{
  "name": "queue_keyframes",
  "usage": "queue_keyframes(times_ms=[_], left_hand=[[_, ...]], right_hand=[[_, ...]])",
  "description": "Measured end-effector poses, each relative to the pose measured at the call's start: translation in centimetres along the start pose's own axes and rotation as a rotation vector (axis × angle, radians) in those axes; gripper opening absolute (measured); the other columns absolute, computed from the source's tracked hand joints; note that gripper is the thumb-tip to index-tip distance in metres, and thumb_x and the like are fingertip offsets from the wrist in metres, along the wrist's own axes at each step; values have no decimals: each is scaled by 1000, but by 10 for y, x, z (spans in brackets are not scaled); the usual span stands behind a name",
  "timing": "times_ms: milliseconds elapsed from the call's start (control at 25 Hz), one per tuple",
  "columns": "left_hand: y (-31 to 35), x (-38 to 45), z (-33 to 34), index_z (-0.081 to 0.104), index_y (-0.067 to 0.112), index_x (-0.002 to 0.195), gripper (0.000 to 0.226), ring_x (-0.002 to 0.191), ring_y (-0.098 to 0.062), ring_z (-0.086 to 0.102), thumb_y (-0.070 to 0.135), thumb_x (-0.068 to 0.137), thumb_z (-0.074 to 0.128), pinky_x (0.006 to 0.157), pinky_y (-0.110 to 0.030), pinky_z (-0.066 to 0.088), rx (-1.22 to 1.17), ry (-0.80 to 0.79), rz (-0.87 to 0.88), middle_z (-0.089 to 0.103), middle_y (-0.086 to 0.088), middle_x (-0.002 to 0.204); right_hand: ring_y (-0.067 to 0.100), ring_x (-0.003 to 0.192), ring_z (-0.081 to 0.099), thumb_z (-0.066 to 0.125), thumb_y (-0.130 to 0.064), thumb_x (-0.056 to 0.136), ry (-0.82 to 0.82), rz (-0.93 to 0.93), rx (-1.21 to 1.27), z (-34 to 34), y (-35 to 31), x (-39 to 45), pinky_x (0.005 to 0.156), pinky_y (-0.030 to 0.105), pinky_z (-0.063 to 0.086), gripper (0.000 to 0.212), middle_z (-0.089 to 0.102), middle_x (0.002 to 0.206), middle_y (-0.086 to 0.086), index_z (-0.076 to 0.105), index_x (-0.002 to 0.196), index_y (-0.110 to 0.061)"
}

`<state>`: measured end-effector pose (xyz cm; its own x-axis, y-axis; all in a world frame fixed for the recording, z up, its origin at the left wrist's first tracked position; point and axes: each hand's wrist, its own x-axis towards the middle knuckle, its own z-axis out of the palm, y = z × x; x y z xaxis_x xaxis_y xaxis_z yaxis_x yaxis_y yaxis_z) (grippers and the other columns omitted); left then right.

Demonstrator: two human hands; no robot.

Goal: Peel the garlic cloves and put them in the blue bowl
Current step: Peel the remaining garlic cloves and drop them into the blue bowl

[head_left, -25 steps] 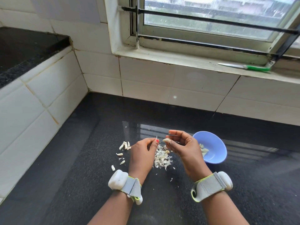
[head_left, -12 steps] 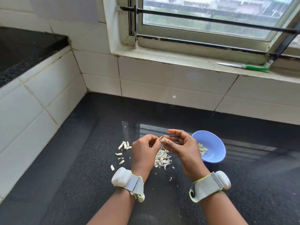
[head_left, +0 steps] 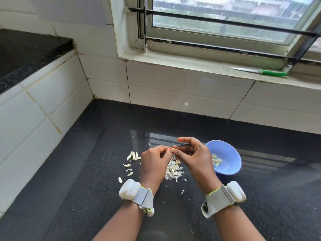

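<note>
Head view, centre frame: left hand (head_left: 153,161) and right hand (head_left: 194,156) together pinch one garlic clove (head_left: 173,150). Peel heap (head_left: 173,169) below on tabletop (head_left: 86,188). Blue bowl (head_left: 227,153), right, holds peeled cloves (head_left: 216,160). Unpeeled cloves (head_left: 132,156) left.

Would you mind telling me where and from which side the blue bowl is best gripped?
Grip the blue bowl at its far right rim, coming from the right and above. It sits tilted with its opening facing the right hand, peeled cloves lie against the left inner wall, and both hands crowd that side, so the right rim is free.
</note>
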<state>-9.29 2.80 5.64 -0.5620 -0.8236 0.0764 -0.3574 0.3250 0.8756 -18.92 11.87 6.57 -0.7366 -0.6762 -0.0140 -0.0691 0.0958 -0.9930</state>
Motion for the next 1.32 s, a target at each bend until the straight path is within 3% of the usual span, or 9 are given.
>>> queue_keyframes(times_ms=[160,320,400,600,800,920,1040,1200,1320], left_hand=[[1,0,-2,75,17,90,13,65,-5,62,23,87,64,61,-13,45,-30,0,-34,72,4,75],[2,-2,-1,74,24,99,18,70,5,63,32,86,65,67,-11,49,-71,-37,-32,73,7,82],[0,-1,0,75,25,96,14,71,1,64,29,86,65,67,-16,50,-42,-32,-31,73,8,80],[-6,2,1,76,18,89,10,67,-4,65,19,83,68,67,-20,52,-42,-11,-65,73,6,76],[-12,0,3,73,22,96,16,69,0,62,15,82,69,62,-2,41,30,-75,-55,72,9,90],[-12,-1,6,73,26,96,13,70,-2,65,22,85,69,65,-11,50,-36,-77,-56,69,12,91],[-11,2,8,75,20,88,9,68,-9,69,26,85,68,66,-33,58,-230,-73,-122,73,5,76],[-12,1,5,73,14,82,3,69,-18,69,14,84,70,58,-27,56,-435,-60,-205,72,-3,72],[-15,0,1,73,21,82,9,72,-21,69,12,80,73,65,-34,58,-472,-45,-184,73,-2,75]], right_hand=[[13,83,73,80,-4,76,-9,-11,-21,1,0,0,75,27,59,34,76,85,2,66,104,-16],[6,77,72,77,1,78,14,-107,-166,2,0,-2,72,20,57,34,74,80,-2,66,103,-20],[5,77,71,77,-1,78,21,-136,-203,3,0,-3,72,20,58,35,74,80,-4,66,105,-20],[13,84,73,76,1,79,40,-23,20,2,1,-1,73,24,58,35,76,86,2,65,106,-17],[20,88,73,70,8,82,30,109,295,-3,2,-2,72,24,56,36,72,97,16,61,113,-9],[20,88,72,71,6,82,31,131,303,-4,2,-3,71,25,57,37,72,99,16,61,113,-11],[22,91,72,74,1,80,4,137,248,-3,4,-3,77,31,59,38,74,98,13,63,113,-12],[15,88,70,69,-9,88,43,122,86,0,12,-1,78,31,59,19,74,97,0,71,102,-22],[5,69,67,71,-25,87,91,77,-309,-2,16,2,64,22,53,13,73,72,-9,73,76,-29]])
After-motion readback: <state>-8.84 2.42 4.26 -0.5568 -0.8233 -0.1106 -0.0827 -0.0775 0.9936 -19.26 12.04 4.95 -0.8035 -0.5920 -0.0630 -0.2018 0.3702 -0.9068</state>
